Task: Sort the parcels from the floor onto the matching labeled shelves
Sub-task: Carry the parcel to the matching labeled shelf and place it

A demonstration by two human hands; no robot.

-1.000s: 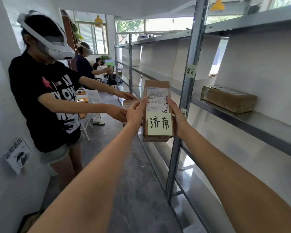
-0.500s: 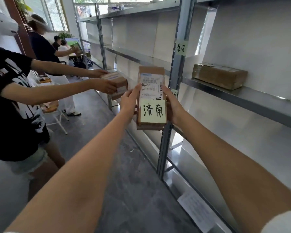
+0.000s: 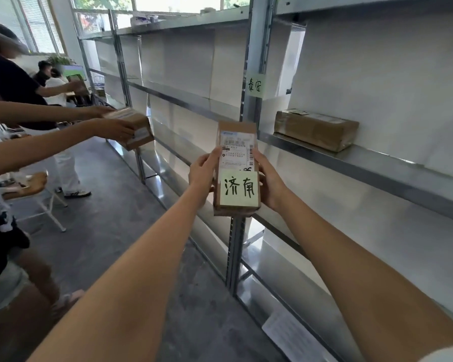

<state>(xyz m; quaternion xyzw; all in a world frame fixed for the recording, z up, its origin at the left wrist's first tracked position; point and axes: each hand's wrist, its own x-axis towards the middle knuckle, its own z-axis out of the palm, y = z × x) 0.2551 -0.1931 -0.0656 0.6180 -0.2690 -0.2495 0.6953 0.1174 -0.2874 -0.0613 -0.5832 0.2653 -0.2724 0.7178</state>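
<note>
While the parcel (image 3: pixel 236 168) is held up at arm's length in front of the shelving, the step in hand looks like reading and matching rather than placing: the left hand (image 3: pixel 203 173) grips its left edge with the thumb laid on the printed shipping slip, and the right hand (image 3: pixel 268 182) clasps its right edge, fingers wrapped behind. Between the two hands, on the lower face of the parcel, sits a pale green note (image 3: pixel 239 188) handwritten 济南. Just above and beyond the right hand, a green tag (image 3: pixel 255 85) on the steel upright (image 3: pixel 254 61) carries other characters, seemingly 泰安, so the bay to the right of that hand does not appear to be the match. On that bay's shelf (image 3: pixel 377 163), up and to the right of the right hand, a brown box (image 3: pixel 315 129) already lies flat. To the far left of the left hand, another person (image 3: pixel 11 158) reaches a carton (image 3: pixel 132 128) toward the same rack. The next move likely calls for scanning further tags along the uprights for 济南, carrying the parcel there in both hands, then setting it flat on that shelf.
</note>
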